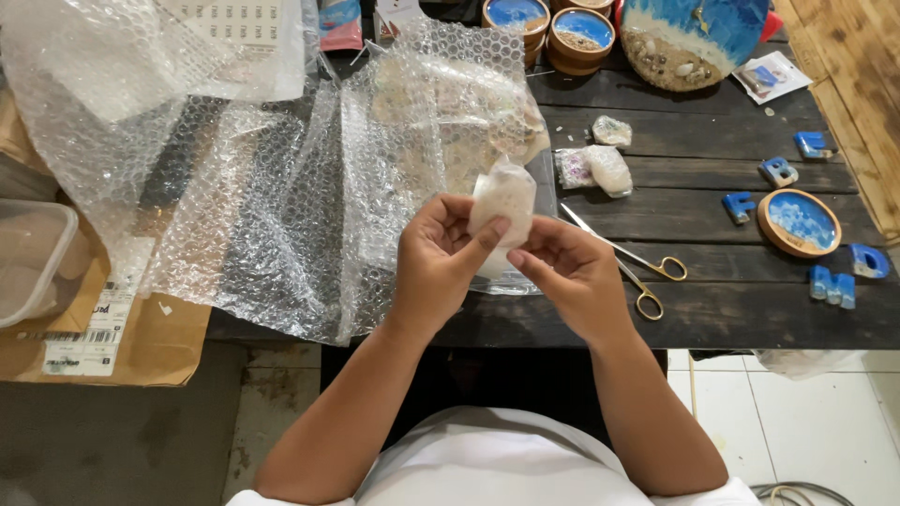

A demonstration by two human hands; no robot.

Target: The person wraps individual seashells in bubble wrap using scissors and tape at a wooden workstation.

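Both forearms rise from the bottom edge, where a white shirt is cut off, to hold a small bubble-wrapped parcel (503, 208) above the near edge of the dark wooden desk (731, 309). Left hand (439, 262) pinches it with thumb over the front; right hand (572, 272) pinches its lower edge, fingertips hidden behind it. Its contents are unreadable through the wrap; scissors (637, 267) lie just right.
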